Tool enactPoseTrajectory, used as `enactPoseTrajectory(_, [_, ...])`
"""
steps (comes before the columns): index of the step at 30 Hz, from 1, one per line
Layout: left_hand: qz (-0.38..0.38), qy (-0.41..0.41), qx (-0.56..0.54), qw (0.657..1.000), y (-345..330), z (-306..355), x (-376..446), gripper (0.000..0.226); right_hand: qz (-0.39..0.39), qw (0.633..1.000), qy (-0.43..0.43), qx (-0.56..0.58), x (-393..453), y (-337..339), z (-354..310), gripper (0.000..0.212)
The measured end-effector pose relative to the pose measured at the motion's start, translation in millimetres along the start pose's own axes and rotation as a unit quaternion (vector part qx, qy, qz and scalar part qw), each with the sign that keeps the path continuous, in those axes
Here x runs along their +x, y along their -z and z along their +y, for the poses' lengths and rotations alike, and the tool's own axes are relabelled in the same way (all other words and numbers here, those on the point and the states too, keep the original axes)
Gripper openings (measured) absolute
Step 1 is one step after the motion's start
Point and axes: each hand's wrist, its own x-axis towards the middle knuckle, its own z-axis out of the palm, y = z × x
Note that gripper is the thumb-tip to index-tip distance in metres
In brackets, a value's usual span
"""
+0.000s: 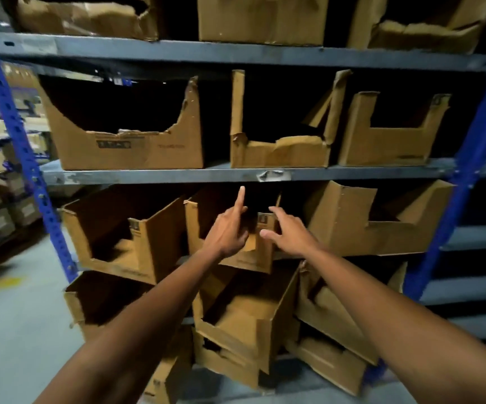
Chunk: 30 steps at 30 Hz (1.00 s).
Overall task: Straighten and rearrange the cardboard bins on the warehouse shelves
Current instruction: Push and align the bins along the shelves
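Middle shelf (160, 177): three bins are seen upright and roughly squared to the front edge: a wide bin (125, 147), a torn bin (279, 153), a notched bin (387, 147). This row is judged largely done.

Row below: a left bin (119, 243) is turned at an angle; a centre bin (236, 252) is tilted forward over the edge; a right bin (375, 231) is skewed. Not yet straightened.

Lowest rows: a heap of bins (244, 325) is seen leaning, overlapping and crushed. Most work is judged to remain here.

Left hand (227, 231): held before the centre bin, index finger extended upward, nothing grasped. Right hand (288, 231): fingers spread and relaxed, reaching toward the bin's labelled wall; contact cannot be told.

Progress is judged under half.
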Motion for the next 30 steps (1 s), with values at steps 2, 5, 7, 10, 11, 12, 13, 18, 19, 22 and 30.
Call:
enactPoseTrajectory(2, [0.014,-0.006,-0.006,1.000,-26,36,13,0.106,0.006,1.000,-0.003,0.004,-9,20,28,0.075])
enactPoseTrajectory(5, [0.009,-0.010,-0.018,1.000,-68,83,30,0.104,0.001,0.999,-0.028,0.031,-19,47,71,0.076])
enactPoseTrajectory(7, [-0.019,-0.033,-0.002,0.999,-92,105,40,0.103,-0.002,0.999,-0.041,0.026,-20,61,98,0.074])
enactPoseTrajectory(10, [-0.053,-0.075,0.019,0.996,-120,126,63,0.102,0.023,0.998,-0.061,0.013,-13,75,133,0.071])
enactPoseTrajectory(11, [-0.056,-0.089,0.025,0.994,-129,131,72,0.102,0.033,0.997,-0.072,0.008,-10,77,145,0.069])
enactPoseTrajectory(12, [-0.060,-0.103,0.033,0.992,-139,134,82,0.102,0.039,0.996,-0.085,0.005,-8,78,156,0.065])
enactPoseTrajectory(13, [-0.066,-0.117,0.042,0.990,-148,138,91,0.102,0.042,0.994,-0.100,0.009,-7,78,166,0.062])
enactPoseTrajectory(18, [-0.083,-0.183,0.097,0.975,-193,152,136,0.096,0.039,0.987,-0.152,-0.017,5,79,223,0.071])
enactPoseTrajectory(19, [-0.083,-0.191,0.098,0.973,-203,156,139,0.094,0.029,0.986,-0.160,-0.044,8,80,233,0.077])
enactPoseTrajectory(22, [-0.117,-0.229,0.121,0.959,-232,161,144,0.090,-0.043,0.975,-0.181,-0.118,13,76,261,0.092])
enactPoseTrajectory(30, [-0.128,-0.180,0.203,0.954,-288,154,162,0.112,-0.026,0.991,-0.096,-0.090,35,61,305,0.090])
